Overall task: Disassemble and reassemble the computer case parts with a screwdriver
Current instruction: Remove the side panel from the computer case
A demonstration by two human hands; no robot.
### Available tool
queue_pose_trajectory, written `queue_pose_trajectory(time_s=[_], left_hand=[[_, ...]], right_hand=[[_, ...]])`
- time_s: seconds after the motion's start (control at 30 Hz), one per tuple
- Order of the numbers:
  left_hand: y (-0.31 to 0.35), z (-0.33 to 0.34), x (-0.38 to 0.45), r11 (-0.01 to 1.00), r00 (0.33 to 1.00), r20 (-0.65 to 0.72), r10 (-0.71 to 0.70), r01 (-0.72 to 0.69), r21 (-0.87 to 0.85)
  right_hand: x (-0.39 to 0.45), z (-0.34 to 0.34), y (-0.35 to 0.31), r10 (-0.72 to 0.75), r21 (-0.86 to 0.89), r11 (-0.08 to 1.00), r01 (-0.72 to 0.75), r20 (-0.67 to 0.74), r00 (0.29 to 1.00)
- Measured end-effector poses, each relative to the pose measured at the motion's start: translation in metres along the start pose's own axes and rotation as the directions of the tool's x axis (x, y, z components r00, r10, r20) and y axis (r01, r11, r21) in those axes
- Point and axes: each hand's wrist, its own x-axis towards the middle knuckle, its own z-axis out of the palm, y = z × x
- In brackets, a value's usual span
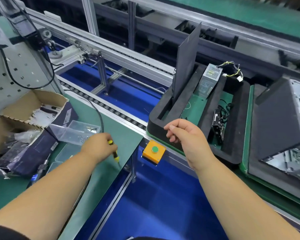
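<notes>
My left hand (pixel 98 146) grips a yellow-and-black screwdriver (pixel 115 153) over the green work mat, tip pointing down toward me. My right hand (pixel 184 134) hovers with loosely curled fingers at the near edge of a black foam tray (pixel 232 151) and holds nothing. In that tray a dark side panel (pixel 185 63) stands upright in a slot, with a silver power supply (pixel 209 80) and a black drive part (pixel 218 123) lying beside it. The open computer case (pixel 280 125) lies on its side at the right.
A yellow box with a green button (pixel 154 150) sits at the bench edge between my hands. Clear plastic screw boxes (pixel 74 131), torn cardboard boxes (pixel 24 122) and an electric screwdriver (pixel 40 170) lie at the left. A roller conveyor (pixel 111 108) runs behind.
</notes>
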Motion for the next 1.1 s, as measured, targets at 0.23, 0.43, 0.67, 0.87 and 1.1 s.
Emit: queue_pose_trajectory(time_s=[0.23, 0.43, 0.67, 0.87, 1.1], left_hand=[[0.068, -0.036, -0.01, 0.803, 1.0, -0.005, -0.015, 0.009, -0.596], [0.144, -0.028, -0.036, 0.588, 0.946, 0.313, 0.081, 0.208, -0.781], [0.238, 0.003, -0.074, 0.618, 0.863, 0.41, 0.295, 0.155, -0.771], [0.314, 0.042, -0.085, 0.649, 0.85, 0.361, 0.384, 0.03, -0.761], [0.392, 0.094, -0.087, 0.666, 0.879, 0.329, 0.344, 0.018, -0.745]], right_hand=[[-0.011, -0.034, -0.004, 0.01, 0.036, 0.999, -0.008, -0.068, 0.998], [-0.02, -0.076, -0.009, -0.013, 0.082, 0.996, 0.021, -0.102, 0.995], [-0.032, -0.149, -0.013, -0.052, 0.044, 0.997, 0.059, -0.157, 0.986], [-0.045, -0.231, -0.011, -0.132, -0.092, 0.989, 0.112, -0.246, 0.96], [-0.063, -0.336, -0.002, -0.34, -0.625, 0.777, 0.074, -0.319, 0.885]])
